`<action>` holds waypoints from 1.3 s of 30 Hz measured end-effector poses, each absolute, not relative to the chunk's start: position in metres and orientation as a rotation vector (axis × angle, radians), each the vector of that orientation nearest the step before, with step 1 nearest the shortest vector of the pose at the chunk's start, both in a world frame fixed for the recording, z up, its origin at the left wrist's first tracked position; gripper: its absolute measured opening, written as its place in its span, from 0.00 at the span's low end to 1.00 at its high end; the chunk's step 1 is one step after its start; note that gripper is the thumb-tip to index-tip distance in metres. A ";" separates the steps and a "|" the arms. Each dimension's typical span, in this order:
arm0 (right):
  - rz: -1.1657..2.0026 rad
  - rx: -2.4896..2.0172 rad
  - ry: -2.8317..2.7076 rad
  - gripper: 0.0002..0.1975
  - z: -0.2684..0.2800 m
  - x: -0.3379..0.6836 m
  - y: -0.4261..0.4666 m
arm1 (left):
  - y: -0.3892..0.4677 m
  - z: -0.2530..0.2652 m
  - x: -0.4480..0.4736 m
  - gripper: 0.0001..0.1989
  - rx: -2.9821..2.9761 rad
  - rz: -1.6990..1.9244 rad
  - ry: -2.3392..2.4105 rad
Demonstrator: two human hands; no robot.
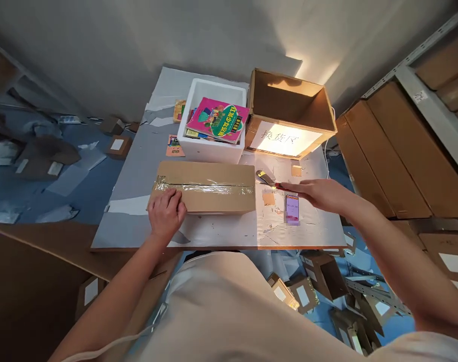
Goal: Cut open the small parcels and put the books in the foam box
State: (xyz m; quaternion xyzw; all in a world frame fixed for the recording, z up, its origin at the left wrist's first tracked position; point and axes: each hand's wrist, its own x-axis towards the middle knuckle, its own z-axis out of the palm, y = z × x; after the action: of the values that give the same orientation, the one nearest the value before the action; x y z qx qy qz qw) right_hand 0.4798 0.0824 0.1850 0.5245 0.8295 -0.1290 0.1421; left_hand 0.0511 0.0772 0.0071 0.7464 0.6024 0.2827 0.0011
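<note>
A taped cardboard box [214, 201] lies lengthwise on the table. My left hand [165, 211] presses on its left end, fingers bent over the top near the clear tape and thumb at the front side. To the right of the box, a utility knife [265, 177] with yellow and dark parts rests on the table. My right hand [319, 193] reaches in from the right, fingers stretched out and seen edge-on. Its fingertips are at the knife's near end; whether they touch it is unclear. Just below that hand lies a lit phone [292, 208].
Behind the box stand a white foam box [212, 151] with books [219, 120] and an open carton [293, 138] with a handwritten label. Small cardboard scraps [269, 199] lie on the table [214, 234]. Shelving [427, 100] with large cartons stands right; boxes litter the floor.
</note>
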 end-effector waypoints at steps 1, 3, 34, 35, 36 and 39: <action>-0.490 1.635 2.443 0.27 0.181 0.488 0.072 | 0.077 0.011 0.052 0.19 2.343 0.868 1.897; -0.858 1.915 2.468 0.27 0.163 0.497 0.053 | 0.078 0.022 0.055 0.20 2.353 0.807 1.928; -2.578 2.081 1.806 0.31 0.046 0.466 0.049 | 0.107 0.042 0.092 0.58 2.604 0.277 1.595; -2.568 2.024 1.821 0.31 0.050 0.470 0.052 | 0.106 0.041 0.092 0.59 2.602 0.284 1.601; -2.554 1.958 1.834 0.32 0.054 0.475 0.056 | 0.105 0.040 0.091 0.59 2.601 0.291 1.605; -2.504 1.759 1.863 0.32 0.066 0.489 0.069 | 0.102 0.039 0.090 0.59 2.603 0.284 1.588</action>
State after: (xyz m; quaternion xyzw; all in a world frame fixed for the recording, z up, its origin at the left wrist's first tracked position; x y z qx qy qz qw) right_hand 0.4892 0.0692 0.0659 0.4791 0.5075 -0.6819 -0.2189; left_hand 0.0902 0.1021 0.0388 0.8493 0.5182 0.0928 0.0397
